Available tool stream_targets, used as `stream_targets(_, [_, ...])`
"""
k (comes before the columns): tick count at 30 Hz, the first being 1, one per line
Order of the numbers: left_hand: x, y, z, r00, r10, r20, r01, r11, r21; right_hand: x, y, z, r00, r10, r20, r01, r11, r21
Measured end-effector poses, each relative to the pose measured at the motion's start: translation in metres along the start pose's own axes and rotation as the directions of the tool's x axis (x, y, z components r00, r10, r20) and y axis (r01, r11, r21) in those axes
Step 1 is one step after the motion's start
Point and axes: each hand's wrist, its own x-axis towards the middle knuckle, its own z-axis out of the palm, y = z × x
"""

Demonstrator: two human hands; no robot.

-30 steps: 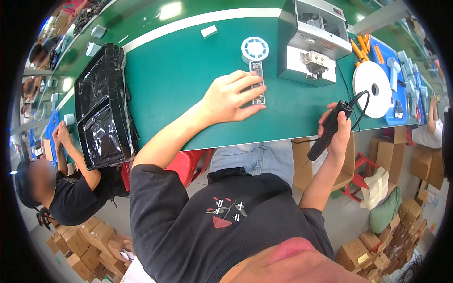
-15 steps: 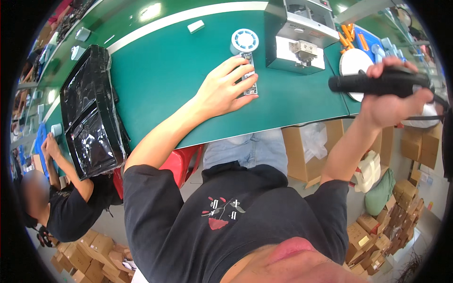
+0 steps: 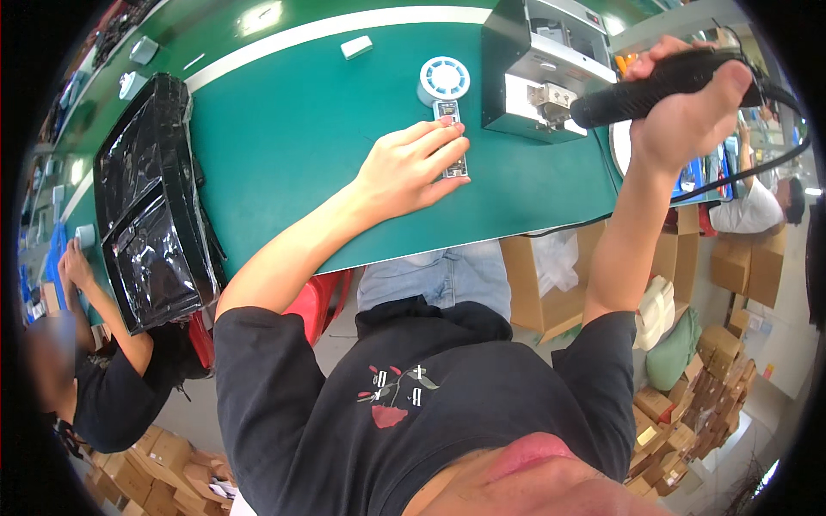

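A light-blue and white handheld fan [image 3: 445, 80] lies on the green bench, its round head away from me and circuit parts exposed in its handle. My left hand [image 3: 411, 162] rests over that handle, fingers curled across it and thumb along its near end. Raised at the right, my right hand [image 3: 688, 127] is wrapped round a black corded electric screwdriver [image 3: 632, 99]. The screwdriver's front end points left, beside the metal block [image 3: 553, 101] on the front of a grey and black screw feeder [image 3: 538, 56]. Whether the tip touches the block I cannot tell.
A black plastic-wrapped tray [image 3: 155, 206] stands at the left bench edge. A small white block [image 3: 356, 47] lies at the back. The screwdriver's cable [image 3: 740, 176] loops down at the right. Other people work at both sides; an open carton [image 3: 551, 284] sits below the bench edge.
My right hand has carried the screwdriver left and away from me, up to the screw feeder. My left hand stays on the fan, its fingers slightly shifted along the handle.
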Motion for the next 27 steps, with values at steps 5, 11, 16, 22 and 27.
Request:
stream_targets(5, [-0.002,-0.001,0.001,1.000,-0.012,-0.006,0.011,1.000,-0.016,-0.021,-0.010,0.023,0.995,0.051,0.081,-0.059,0.993,0.100])
stream_targets(11, [-0.001,-0.001,0.004,1.000,0.025,0.005,-0.025,1.000,-0.008,-0.022,-0.015,0.072,0.993,-0.081,0.082,0.058,0.966,0.250])
stream_targets(16, [-0.002,0.001,0.001,1.000,0.009,0.022,-0.009,1.000,0.007,-0.028,-0.018,0.102,0.999,-0.018,0.044,0.003,0.948,0.318])
stream_targets(22, [-0.002,0.002,0.002,1.000,-0.002,0.015,0.003,1.000,-0.018,-0.032,-0.007,0.108,0.996,-0.074,0.057,0.057,0.966,0.252])
stream_targets(27, [0.001,0.002,-0.001,1.000,-0.005,0.027,0.006,1.000,-0.014,-0.033,0.000,0.108,0.993,-0.067,0.094,0.047,0.979,0.199])
